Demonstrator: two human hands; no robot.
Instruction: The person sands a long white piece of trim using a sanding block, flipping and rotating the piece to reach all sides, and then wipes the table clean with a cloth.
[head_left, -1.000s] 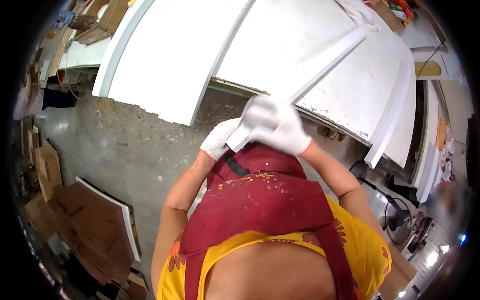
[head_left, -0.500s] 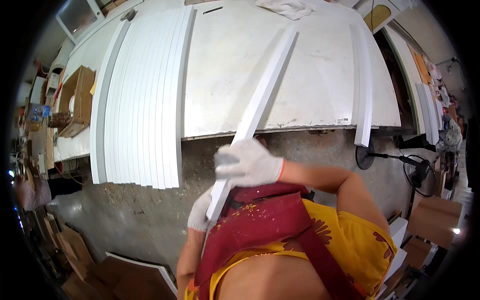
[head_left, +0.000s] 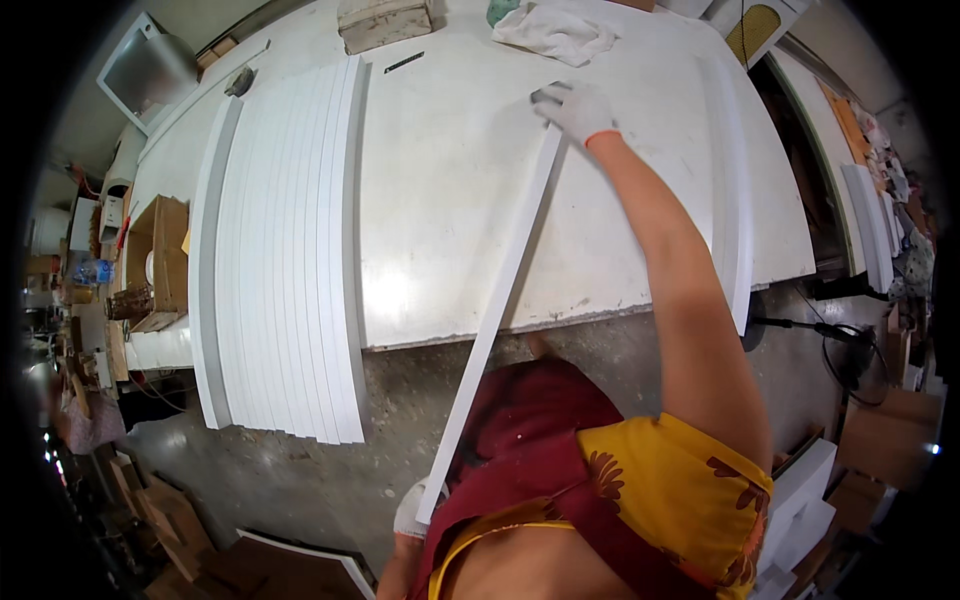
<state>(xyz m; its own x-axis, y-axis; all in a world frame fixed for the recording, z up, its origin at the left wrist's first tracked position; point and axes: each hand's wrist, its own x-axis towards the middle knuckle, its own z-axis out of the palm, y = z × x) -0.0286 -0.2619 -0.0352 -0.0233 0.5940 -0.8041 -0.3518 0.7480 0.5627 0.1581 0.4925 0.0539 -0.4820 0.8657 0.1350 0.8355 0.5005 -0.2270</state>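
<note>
A long white strip (head_left: 505,275) slants across the front edge of the table, its near end by my apron. My left hand (head_left: 408,512), in a white glove, is closed around that near end; its fingers are mostly hidden. My right hand (head_left: 578,108), gloved as well, is at the strip's far end, arm stretched out and fingers bent. Something grey shows at its fingertips, whether a pad or part of the glove I cannot make out. To the left lies a row of several similar white strips (head_left: 285,250), side by side, near ends past the table edge.
The white table (head_left: 430,230) also bears a strip (head_left: 735,200) at the right, a white cloth (head_left: 555,35), a block-shaped package (head_left: 385,22), a small dark tool (head_left: 404,62) and a grey lump (head_left: 238,82). A wooden box (head_left: 160,255) stands left; a fan-like stand (head_left: 845,340) is right.
My right hand has slid from the near part of the strip to its far end, my arm reaching out. My left hand stays at the near end. The view has shifted, showing more of the table's back.
</note>
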